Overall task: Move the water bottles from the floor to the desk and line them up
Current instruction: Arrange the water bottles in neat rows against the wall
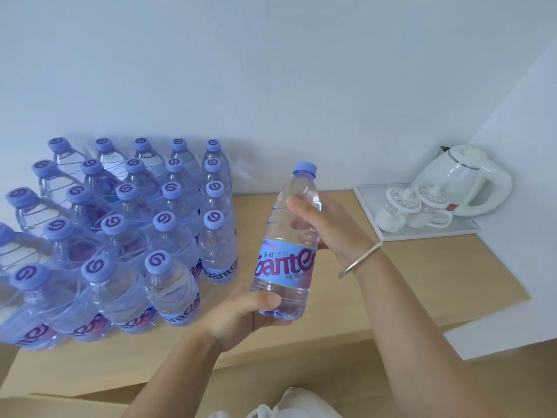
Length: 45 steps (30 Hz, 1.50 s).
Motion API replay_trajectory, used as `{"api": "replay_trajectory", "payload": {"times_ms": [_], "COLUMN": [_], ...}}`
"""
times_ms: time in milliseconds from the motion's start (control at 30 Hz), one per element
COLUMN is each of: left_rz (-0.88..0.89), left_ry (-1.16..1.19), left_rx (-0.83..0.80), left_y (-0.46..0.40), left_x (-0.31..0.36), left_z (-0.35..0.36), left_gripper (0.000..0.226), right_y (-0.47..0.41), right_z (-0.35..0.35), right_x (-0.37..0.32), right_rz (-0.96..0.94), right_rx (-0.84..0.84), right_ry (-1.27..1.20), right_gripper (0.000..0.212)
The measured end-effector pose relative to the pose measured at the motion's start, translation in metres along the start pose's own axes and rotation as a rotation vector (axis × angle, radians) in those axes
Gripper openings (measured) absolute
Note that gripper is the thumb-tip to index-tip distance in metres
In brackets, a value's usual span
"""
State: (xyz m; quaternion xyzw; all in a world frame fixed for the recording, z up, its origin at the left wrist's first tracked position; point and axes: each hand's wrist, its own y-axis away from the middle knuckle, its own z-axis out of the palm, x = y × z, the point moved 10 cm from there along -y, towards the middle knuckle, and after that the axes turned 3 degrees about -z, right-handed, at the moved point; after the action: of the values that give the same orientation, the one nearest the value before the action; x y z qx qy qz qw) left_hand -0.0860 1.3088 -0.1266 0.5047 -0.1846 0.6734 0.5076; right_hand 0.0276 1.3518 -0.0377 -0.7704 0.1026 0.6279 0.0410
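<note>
From my feed, the block of bottles [114,236] ran off the left edge, so I could not count them. My right hand [322,224] covered part of the held bottle [286,260], my left hand [241,315] its base. The small print on its label [283,267] was unreadable.

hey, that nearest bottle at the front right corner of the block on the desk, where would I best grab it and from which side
Take the nearest bottle around its clear shoulder, just under the cap, coming from the right. It stands upright with open desk on that side, while neighbours crowd its left and back. Both the left hand and right hand currently grip the held bottle.
</note>
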Motion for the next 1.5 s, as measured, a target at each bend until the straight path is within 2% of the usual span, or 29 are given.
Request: {"api": "replay_trajectory", "payload": {"times_ms": [67, 100, 200, 233, 300, 367, 433, 533, 600, 800, 900, 1100, 1200, 1333, 1500], "left_rz": [-0.030, -0.044, -0.058, -0.058, -0.057, -0.030, -0.030, -0.168, -0.225, -0.182, -0.168, -0.111, -0.112, -0.113, -0.132], "left_ry": [0.067, 0.072, -0.059, -0.125, -0.242, -0.243, -0.219, -0.214, -0.173, -0.039, 0.012, 0.079, 0.071, 0.041, 0.013], "left_rx": [-0.017, -0.028, 0.011, 0.081, 0.357, 0.626, 0.712, 0.731, 0.721, 0.632, 0.592, 0.566, 0.599, 0.605, 0.600], "left_y": [0.009, 0.014, 0.027, 0.030, 0.038, 0.054, 0.064, 0.072, 0.076, 0.071, 0.066, 0.059, 0.059, 0.061, 0.064], "left_x": [-0.011, -0.014, -0.019, -0.021, -0.028, -0.036, -0.048, -0.078, -0.090, -0.091, -0.093, -0.092, -0.095, -0.091, -0.093], "left_z": [-0.010, -0.013, -0.026, -0.033, -0.064, -0.089, -0.096, -0.104, -0.107, -0.110, -0.110, -0.112, -0.112, -0.111, -0.113], "left_gripper": [0.086, 0.084, 0.058, 0.050, 0.048, 0.048, 0.051, 0.067, 0.064, 0.048, 0.055, 0.045, 0.052, 0.078, 0.067], "right_y": [0.003, 0.004, 0.003, 0.003, 0.005, 0.007, 0.009, 0.012, 0.013, 0.018, 0.016, 0.013, 0.013, 0.011, 0.010], "right_z": [0.013, 0.020, 0.041, 0.051, 0.072, 0.091, 0.107, 0.122, 0.124, 0.127, 0.129, 0.132, 0.136, 0.133, 0.133], "right_x": [0.001, 0.001, 0.006, 0.011, 0.023, 0.035, 0.045, 0.054, 0.056, 0.060, 0.064, 0.072, 0.071, 0.075, 0.080], "right_rz": [0.003, -0.004, -0.047, -0.055, -0.051, -0.050, -0.048, -0.071, -0.079, -0.119, -0.142, -0.135, -0.128, -0.107, -0.084], "right_rx": [-0.054, -0.069, -0.075, -0.095, -0.134, -0.161, -0.174, -0.174, -0.159, -0.064, -0.042, -0.040, -0.053, -0.047, -0.060], "right_ry": [0.000, 0.005, 0.016, 0.027, 0.103, 0.173, 0.191, 0.251, 0.260, 0.241, 0.257, 0.339, 0.368, 0.359, 0.336], "right_gripper": [0.026, 0.024, 0.039, 0.046, 0.053, 0.057, 0.055, 0.056, 0.053, 0.058, 0.056, 0.062, 0.062, 0.061, 0.062]}}
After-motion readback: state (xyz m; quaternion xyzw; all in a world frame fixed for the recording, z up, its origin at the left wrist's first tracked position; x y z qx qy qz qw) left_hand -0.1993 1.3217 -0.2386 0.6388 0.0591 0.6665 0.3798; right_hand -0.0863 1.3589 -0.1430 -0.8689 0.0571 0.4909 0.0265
